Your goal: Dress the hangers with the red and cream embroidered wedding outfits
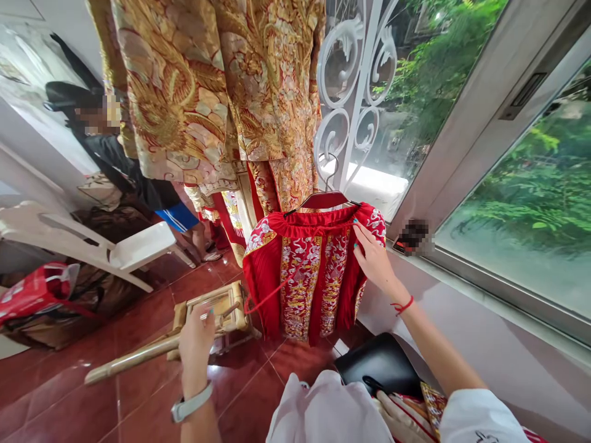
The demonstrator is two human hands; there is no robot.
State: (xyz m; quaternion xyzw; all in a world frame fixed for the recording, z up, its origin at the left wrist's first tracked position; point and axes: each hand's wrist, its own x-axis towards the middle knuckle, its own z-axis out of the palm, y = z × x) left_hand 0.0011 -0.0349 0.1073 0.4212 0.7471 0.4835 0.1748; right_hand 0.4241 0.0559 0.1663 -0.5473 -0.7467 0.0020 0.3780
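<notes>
A red pleated skirt (302,283) with gold and silver embroidered panels hangs in front of me from a dark red hanger (324,200). My right hand (375,258) lies against its upper right, fingers extended and touching the cloth just below the gathered waistband. Lower left, my left hand (198,335) is held away from the skirt with its fingers curled, partly smeared by motion. A thin red cord (272,296) stretches from the skirt's front toward that hand; its far end and what the fingers grip are unclear.
Gold embroidered garments (203,80) hang above, beside a white scrolled metal grille (344,92). A bamboo stool (133,358) stands on the red tiles by my left hand. A white plastic chair (143,246) and a bending person (124,154) are at left. A black bag (381,363) lies below.
</notes>
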